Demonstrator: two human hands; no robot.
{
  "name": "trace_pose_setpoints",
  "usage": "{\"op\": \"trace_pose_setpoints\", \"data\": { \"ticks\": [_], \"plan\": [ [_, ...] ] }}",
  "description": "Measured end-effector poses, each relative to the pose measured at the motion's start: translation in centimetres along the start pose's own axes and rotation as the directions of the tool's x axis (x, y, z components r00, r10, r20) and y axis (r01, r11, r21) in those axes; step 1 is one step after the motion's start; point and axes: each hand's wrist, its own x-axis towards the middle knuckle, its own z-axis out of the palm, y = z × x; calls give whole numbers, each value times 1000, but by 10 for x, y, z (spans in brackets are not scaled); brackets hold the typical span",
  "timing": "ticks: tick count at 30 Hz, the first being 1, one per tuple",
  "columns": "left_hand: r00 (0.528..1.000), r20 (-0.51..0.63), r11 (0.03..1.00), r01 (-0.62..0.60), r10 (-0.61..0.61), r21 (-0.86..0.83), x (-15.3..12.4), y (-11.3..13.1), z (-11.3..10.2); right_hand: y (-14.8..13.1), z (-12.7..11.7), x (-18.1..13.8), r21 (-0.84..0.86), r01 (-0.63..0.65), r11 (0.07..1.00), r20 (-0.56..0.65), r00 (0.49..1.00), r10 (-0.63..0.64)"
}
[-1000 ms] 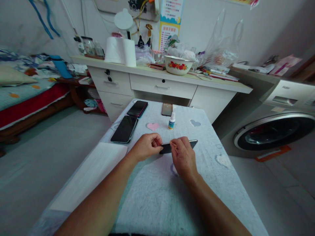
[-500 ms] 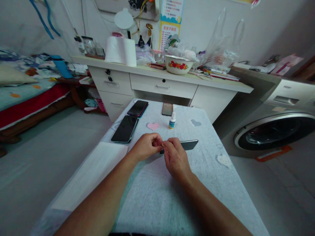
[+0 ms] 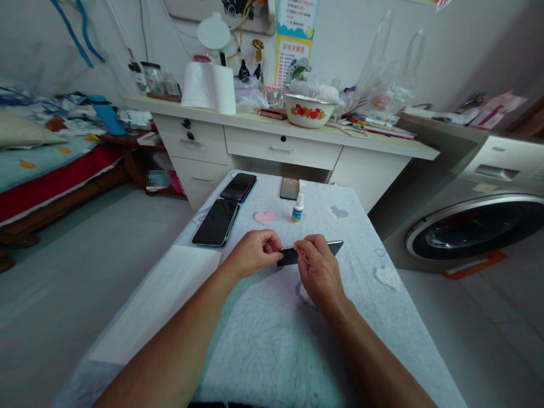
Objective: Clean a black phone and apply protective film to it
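Observation:
A dark phone (image 3: pixel 289 257) stands tilted on its long edge on the cloth-covered table (image 3: pixel 263 351). My left hand (image 3: pixel 257 253) grips its left end between thumb and curled fingers. My right hand (image 3: pixel 321 269) is closed in a pinch at the phone's upper edge, near its middle; whatever lies between those fingertips is too small to make out. Just beyond the phone, a small white bottle (image 3: pixel 297 211) with a blue and yellow label stands upright. A black-screened phone (image 3: pixel 216 222) lies to the left, with another phone (image 3: pixel 238 187) behind it.
A brownish phone or case (image 3: pixel 289 188) lies at the table's far edge. White sheets (image 3: pixel 157 303) cover the left side. Behind stands a white desk (image 3: pixel 283 143) bearing a flowered bowl (image 3: pixel 308 112) and a paper roll (image 3: pixel 208 88). A washing machine (image 3: pixel 463 175) is on the right.
My right hand has moved right along the phone's upper edge, away from my left hand, uncovering the phone's left part. My left hand stays at the left end.

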Motion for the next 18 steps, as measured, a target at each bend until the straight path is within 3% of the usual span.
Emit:
{"op": "trace_pose_setpoints", "data": {
  "ticks": [18],
  "plan": [
    [999,-32,997,2,0,78,1,-3,-7,39,-27,6,-99,-142,985,-76,988,134]
  ]
}}
